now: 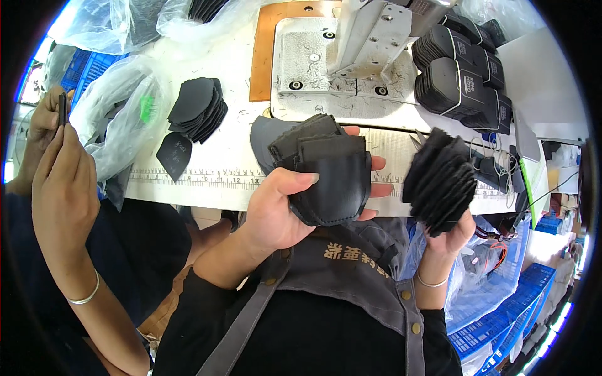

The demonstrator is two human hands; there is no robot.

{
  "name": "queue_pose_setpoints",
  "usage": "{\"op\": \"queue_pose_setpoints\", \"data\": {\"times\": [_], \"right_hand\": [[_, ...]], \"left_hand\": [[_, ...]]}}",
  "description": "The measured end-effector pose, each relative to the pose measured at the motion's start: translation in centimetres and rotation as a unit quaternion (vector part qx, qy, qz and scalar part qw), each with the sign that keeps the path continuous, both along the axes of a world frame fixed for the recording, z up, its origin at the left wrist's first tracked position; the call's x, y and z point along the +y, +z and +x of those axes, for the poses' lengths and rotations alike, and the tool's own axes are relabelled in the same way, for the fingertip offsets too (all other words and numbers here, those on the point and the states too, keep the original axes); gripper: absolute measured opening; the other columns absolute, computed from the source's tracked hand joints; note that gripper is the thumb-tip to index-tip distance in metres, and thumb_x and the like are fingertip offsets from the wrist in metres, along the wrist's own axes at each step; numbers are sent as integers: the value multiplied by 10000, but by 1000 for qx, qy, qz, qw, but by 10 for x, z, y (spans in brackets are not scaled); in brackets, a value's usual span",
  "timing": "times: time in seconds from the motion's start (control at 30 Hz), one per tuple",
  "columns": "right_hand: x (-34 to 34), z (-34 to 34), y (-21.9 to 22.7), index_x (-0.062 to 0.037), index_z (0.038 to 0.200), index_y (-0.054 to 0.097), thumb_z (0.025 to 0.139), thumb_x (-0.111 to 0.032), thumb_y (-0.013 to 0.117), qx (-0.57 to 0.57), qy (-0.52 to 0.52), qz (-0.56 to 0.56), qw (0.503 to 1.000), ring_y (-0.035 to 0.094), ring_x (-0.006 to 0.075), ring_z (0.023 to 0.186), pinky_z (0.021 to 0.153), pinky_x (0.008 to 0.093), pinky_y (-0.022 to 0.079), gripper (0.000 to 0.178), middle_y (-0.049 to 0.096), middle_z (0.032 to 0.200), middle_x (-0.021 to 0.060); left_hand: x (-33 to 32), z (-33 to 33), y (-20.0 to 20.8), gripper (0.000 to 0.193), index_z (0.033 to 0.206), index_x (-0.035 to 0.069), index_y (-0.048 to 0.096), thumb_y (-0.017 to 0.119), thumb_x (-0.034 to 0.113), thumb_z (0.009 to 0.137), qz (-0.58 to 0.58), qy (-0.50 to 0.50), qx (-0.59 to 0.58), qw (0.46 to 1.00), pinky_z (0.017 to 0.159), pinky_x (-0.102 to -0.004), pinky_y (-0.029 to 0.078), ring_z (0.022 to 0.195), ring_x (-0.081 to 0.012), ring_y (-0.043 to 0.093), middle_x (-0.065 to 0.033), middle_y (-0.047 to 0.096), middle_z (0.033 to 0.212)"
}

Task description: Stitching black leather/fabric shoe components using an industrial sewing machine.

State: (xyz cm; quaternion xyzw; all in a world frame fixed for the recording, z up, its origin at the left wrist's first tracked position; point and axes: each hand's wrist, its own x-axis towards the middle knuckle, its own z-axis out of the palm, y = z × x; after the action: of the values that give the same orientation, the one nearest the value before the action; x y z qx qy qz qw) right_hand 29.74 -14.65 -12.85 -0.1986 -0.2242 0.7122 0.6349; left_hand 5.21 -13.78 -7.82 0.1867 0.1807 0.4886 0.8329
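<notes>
My left hand holds a small bunch of black leather pieces in front of my chest. The top piece has a rounded, stitched lower edge; the thumb lies across the bunch and the fingers reach behind it. Beside it, my right hand grips a thicker stack of black pieces, fanned out with rough edges. Partly hidden behind the left bunch, a flat dark piece lies on the table.
A white table has a ruler strip near its front edge. On it are a machine, loose black pieces, banded stacks and a plastic bag. A co-worker's hands hold a dark piece at left; blue crates stand lower right.
</notes>
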Motion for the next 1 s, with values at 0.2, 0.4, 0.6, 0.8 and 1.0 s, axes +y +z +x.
{"op": "queue_pose_setpoints", "data": {"times": [0.2,0.4,0.6,0.8,1.0], "right_hand": [[7,6,3,45,1184,434,779,-65,484,105,54,86,989,456,284,1122,1005,434,294,422,469,1211,174],[6,10,-5,15,1190,451,790,-103,490,112,66,92,987,442,279,1141,1006,435,289,419,469,1223,156],[-4,-6,3,86,1208,347,697,-87,630,93,46,2,995,551,300,979,853,382,454,609,524,1084,226],[-4,-24,16,76,1244,252,626,-90,726,10,79,-27,996,561,277,957,822,342,467,796,507,1083,206],[-8,-13,13,77,1249,243,631,-109,723,-7,48,-28,998,556,285,955,825,339,461,805,503,1092,208]], "left_hand": [[-1,-5,-2,753,1329,28,172,474,300,695,12,-9,-18,1000,800,-503,477,1056,-471,453,-309,386,1202],[-2,-3,-4,694,1313,8,199,457,286,732,19,12,-8,1000,795,-450,493,1066,-432,466,-302,401,1193],[-4,2,-7,618,1291,-1,252,465,191,744,22,70,143,987,908,-419,413,1083,-367,473,-243,424,1200],[-8,6,0,509,1263,-16,316,423,28,767,54,100,178,977,947,-377,369,1108,-247,467,-173,451,1206],[-8,3,-3,480,1252,-19,338,437,9,784,75,106,201,971,942,-352,372,1100,-229,472,-156,471,1191]]}}
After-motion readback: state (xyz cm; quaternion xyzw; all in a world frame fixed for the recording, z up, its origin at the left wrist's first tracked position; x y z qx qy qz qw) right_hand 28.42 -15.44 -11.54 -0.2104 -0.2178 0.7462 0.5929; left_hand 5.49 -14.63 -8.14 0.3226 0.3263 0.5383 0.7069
